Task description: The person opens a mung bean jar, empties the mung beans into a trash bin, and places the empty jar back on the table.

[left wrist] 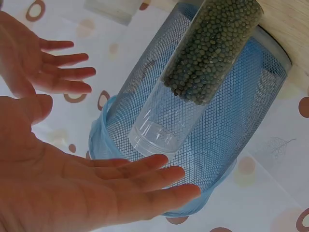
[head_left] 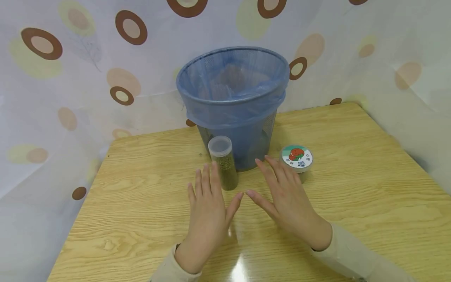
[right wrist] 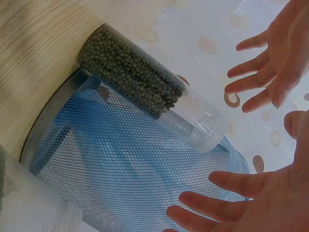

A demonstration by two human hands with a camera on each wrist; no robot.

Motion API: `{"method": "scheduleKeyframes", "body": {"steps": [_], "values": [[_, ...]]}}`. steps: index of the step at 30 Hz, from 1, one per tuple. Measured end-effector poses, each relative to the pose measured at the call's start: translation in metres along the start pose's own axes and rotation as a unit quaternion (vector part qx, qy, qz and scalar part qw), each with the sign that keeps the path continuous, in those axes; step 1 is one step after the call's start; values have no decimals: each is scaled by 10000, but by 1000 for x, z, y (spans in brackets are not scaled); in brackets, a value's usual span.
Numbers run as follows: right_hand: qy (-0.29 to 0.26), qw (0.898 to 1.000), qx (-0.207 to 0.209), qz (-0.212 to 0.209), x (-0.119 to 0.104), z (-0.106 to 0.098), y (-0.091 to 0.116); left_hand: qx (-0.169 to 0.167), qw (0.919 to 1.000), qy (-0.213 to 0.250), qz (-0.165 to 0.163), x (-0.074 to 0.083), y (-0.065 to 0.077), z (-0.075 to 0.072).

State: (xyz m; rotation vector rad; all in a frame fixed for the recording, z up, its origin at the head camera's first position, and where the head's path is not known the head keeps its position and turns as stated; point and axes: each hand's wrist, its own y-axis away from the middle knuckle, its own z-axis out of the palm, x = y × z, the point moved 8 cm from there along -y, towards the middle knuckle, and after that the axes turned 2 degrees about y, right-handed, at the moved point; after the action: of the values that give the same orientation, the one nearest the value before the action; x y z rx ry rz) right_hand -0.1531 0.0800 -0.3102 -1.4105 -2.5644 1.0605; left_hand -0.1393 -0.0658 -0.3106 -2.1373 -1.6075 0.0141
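Both hands hover palm-down with fingers spread and nothing in them. The left hand point(head_left: 208, 213) is just in front of a clear lidded jar point(head_left: 225, 170), about two-thirds full of green beans point(left wrist: 212, 53) in the left wrist view. To its right, the right hand point(head_left: 290, 199) reaches toward a tub point(head_left: 296, 158) whose round lid carries a red tomato-like picture, and its fingers overlap that tub's front in the head view. The two thumbs point at each other, a small gap between their tips. The jar stands upright with its translucent cap on.
Behind the jar and tub stands a mesh wastebasket point(head_left: 208, 135) lined with a blue plastic bag point(head_left: 236, 113) folded over its rim. A wood-grain table point(head_left: 141, 196) bears everything. White sheeting point(head_left: 148, 66) with brown and yellow circles surrounds the back and sides.
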Motion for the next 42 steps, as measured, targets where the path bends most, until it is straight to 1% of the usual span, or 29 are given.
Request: {"method": "scheduleKeyframes", "body": {"steps": [3, 6, 11, 14, 21, 26, 29, 33, 35, 38, 42], "values": [[-34, 10000, 1, 27, 0, 0, 0, 298, 9994, 134, 136, 1, -1, -3], [-65, 9999, -41, 70, 1, 0, 0, 534, 9979, 307, 206, 1, -1, -6], [-69, 9998, -113, 131, 1, 1, 1, 773, 9960, 311, 326, 0, -5, -7], [-69, 9998, -137, 140, 2, 2, 1, 831, 9955, 339, 299, -3, -8, -5], [-64, 9998, -128, 103, 2, 4, 2, 741, 9947, 710, 6, -13, -14, 3], [-51, 9999, -117, 89, 2, 4, 2, 681, 9925, 1013, -44, -19, -20, 9], [-48, 9998, -146, 101, 3, 5, 2, 575, 9913, 1184, -92, -22, -24, 13], [-36, 9998, -154, 87, 3, 6, 2, 400, 9900, 1332, -235, -26, -29, 19], [-22, 9999, -137, 62, 3, 7, 2, 371, 9887, 1428, -269, -28, -31, 22], [8, 9999, -142, 21, 2, 8, 2, 412, 9858, 1600, -306, -31, -35, 25], [45, 9996, -274, 35, 2, 10, 2, 606, 9792, 1916, -278, -32, -40, 26]]}}
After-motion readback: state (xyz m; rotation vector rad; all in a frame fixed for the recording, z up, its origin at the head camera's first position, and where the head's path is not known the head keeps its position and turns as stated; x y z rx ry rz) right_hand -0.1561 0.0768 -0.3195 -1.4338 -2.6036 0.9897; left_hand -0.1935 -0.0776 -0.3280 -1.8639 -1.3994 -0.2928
